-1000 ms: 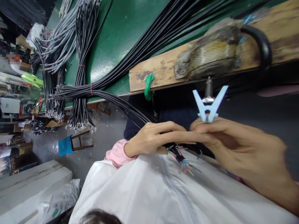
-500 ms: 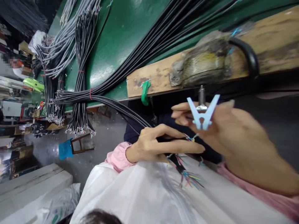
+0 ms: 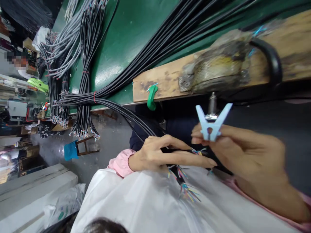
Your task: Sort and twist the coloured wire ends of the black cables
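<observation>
Black cables run down from the green bench into my left hand, whose fingers are wrapped round them. Their stripped ends, with thin coloured wires, stick out below and beyond my fingers. My right hand is raised to the right, its thumb and fingertips pressed together just behind and below a light blue clip. Whether anything is between those fingertips is hidden. The clip sits at the end of a metal shaft coming from a tape-wrapped tool on the wooden board.
The wooden board lies along the edge of the green bench, with a green hook on it. Bundled black cables and grey cables lie at the left. A blue stool stands on the floor. Another person is far left.
My right hand has closed its thumb and fingers together near the clip, where they were more spread before. My left hand keeps its hold on the cables. The view has shifted slightly.
</observation>
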A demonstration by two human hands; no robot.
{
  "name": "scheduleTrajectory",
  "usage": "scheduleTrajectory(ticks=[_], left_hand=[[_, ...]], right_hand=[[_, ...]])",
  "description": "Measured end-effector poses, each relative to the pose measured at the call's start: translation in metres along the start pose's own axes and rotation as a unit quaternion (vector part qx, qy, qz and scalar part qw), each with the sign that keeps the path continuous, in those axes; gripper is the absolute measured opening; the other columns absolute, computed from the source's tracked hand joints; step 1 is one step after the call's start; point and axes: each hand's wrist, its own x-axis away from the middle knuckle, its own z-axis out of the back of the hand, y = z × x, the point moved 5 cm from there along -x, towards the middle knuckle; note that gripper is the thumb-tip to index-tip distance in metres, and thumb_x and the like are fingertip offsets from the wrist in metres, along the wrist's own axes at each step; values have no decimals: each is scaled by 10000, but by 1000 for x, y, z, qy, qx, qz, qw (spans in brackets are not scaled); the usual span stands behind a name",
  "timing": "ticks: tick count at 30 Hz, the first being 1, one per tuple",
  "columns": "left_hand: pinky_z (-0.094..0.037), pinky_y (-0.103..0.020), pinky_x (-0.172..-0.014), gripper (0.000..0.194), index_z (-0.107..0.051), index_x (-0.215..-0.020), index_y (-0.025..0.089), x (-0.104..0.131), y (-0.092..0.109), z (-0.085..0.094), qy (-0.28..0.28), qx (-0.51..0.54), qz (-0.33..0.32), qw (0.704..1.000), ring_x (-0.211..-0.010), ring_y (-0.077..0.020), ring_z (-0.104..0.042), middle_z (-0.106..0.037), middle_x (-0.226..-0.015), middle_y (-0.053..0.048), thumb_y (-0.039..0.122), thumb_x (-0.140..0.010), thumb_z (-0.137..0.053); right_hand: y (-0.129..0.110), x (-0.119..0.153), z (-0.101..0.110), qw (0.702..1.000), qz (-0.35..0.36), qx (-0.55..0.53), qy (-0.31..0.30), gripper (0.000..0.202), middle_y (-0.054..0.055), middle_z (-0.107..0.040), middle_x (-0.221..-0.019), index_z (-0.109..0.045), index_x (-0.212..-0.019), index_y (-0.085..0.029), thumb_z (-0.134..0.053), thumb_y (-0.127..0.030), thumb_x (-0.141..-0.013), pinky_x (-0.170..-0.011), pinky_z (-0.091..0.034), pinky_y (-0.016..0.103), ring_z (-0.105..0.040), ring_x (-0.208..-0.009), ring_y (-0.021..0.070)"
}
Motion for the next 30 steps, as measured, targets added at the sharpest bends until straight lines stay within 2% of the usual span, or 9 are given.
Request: scheduleTrajectory(ticks=[3, 7, 10, 13, 16, 18, 23, 27, 30], left_hand=[[-553, -117, -620, 381, -771, -938, 169, 8, -7, -5, 6, 42, 2, 999, -671, -42, -695, -759, -856, -11, 367, -1034, -460], [-578, -160, -596, 378, -744, -989, 105, 17, -17, -17, -46, 84, 70, 993, -627, -87, -708, -781, -789, -37, 421, -996, -538], [-592, -174, -643, 391, -747, -1021, 110, 20, -17, -18, -68, 44, 83, 993, -688, -90, -727, -773, -827, -38, 417, -1009, -505], [-603, -190, -708, 419, -760, -1033, 124, 21, -16, -19, -97, 47, 108, 988, -779, -89, -736, -765, -891, -53, 426, -1022, -470], [-602, -200, -709, 474, -775, -996, 125, 22, -18, -20, -141, 89, 139, 976, -749, -90, -722, -752, -848, -55, 469, -1023, -451], [-599, -198, -715, 458, -780, -997, 134, 24, -20, -20, -156, 117, 145, 970, -732, -88, -714, -752, -830, -48, 476, -1013, -475], [-595, -229, -705, 366, -775, -1039, 139, 28, -22, -20, -155, 169, 136, 964, -721, -113, -705, -760, -828, -48, 417, -986, -543], [-550, -201, -578, 420, -780, -888, 126, 20, -21, -16, -63, 173, 132, 974, -602, -86, -655, -728, -721, -28, 491, -955, -584], [-493, -155, -506, 411, -752, -787, 135, 10, -17, -12, 15, 166, 108, 980, -533, -46, -608, -701, -667, 0, 492, -940, -617]], right_hand=[[-14, 17, 6, 988, 126, 72, -57, 132, 37, -746, -753, -741, -791, -335, -712, -429, -880, -566, -558, 339, -694, -650, 194], [-31, 28, 6, 941, 270, 179, -100, 180, 5, -727, -789, -665, -916, -324, -597, -158, -933, -544, -514, 304, -682, -657, 156], [-39, 32, 3, 884, 373, 264, -98, 172, 1, -699, -753, -607, -912, -278, -569, -113, -939, -592, -498, 322, -653, -654, 146], [-40, 35, 1, 829, 430, 348, -88, 146, 1, -710, -777, -580, -940, -259, -561, -115, -952, -662, -465, 372, -646, -708, 165], [-39, 35, 1, 804, 454, 371, -102, 134, 3, -716, -793, -569, -940, -252, -542, -123, -964, -667, -436, 388, -651, -738, 175], [-36, 33, 5, 813, 450, 356, -98, 120, 13, -706, -792, -574, -927, -256, -535, -154, -977, -656, -435, 386, -647, -734, 176], [-27, 30, 17, 897, 372, 237, -36, 153, 21, -656, -749, -638, -875, -291, -555, -228, -987, -600, -471, 365, -631, -662, 160], [-29, 39, 5, 898, 375, 209, -94, 131, 22, -685, -800, -655, -950, -300, -623, -174, -937, -561, -535, 336, -663, -676, 158], [-32, 41, 1, 905, 365, 209, -64, 156, 30, -681, -799, -636, -961, -271, -637, -122, -916, -565, -540, 312, -663, -697, 154]])
